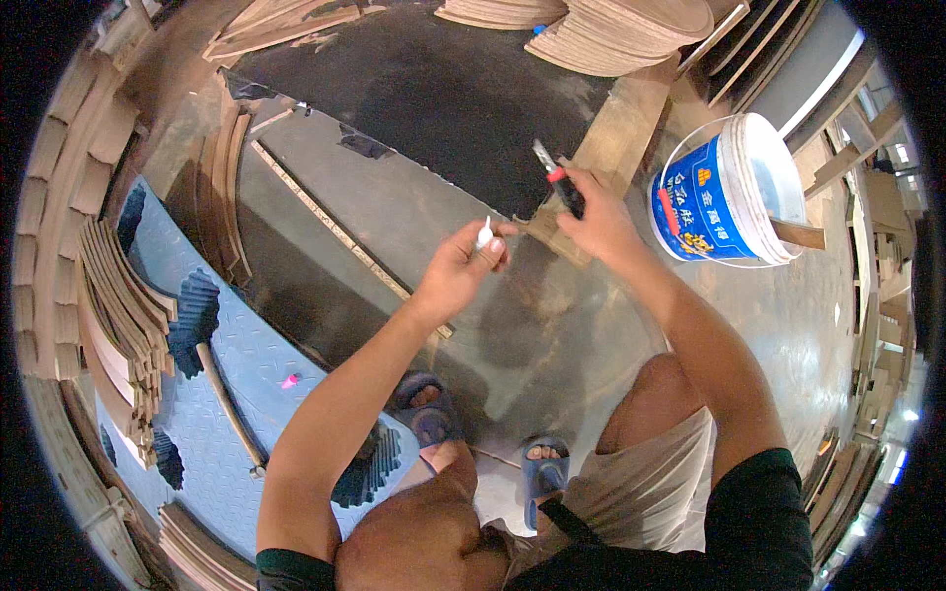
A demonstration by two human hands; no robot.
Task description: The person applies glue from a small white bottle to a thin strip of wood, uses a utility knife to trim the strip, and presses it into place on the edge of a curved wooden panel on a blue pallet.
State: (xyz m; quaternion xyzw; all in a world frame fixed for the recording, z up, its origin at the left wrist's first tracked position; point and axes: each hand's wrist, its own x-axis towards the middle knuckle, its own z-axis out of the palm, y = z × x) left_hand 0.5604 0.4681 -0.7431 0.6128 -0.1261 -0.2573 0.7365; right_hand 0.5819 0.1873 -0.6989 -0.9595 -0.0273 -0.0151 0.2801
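My left hand (455, 271) is closed around a small white bottle with a thin pointed nozzle (485, 234), its tip upward; most of the bottle is hidden in the fingers. In my right hand (603, 222) is a utility knife (564, 187) with a red and black handle, its metal blade pointing up and away to the left. The two hands are apart, near the close corner of a dark flat panel (424, 89). A wooden board (621, 128) runs along that panel's right side.
A white bucket with a blue label (695, 197) stands at right, a wooden piece leaning inside. At left, a blue textured mat (266, 350) holds a hammer (232, 409), a pink object (291, 380) and stacked curved wood strips (123, 295). Curved wood stacks (621, 34) lie at the far side.
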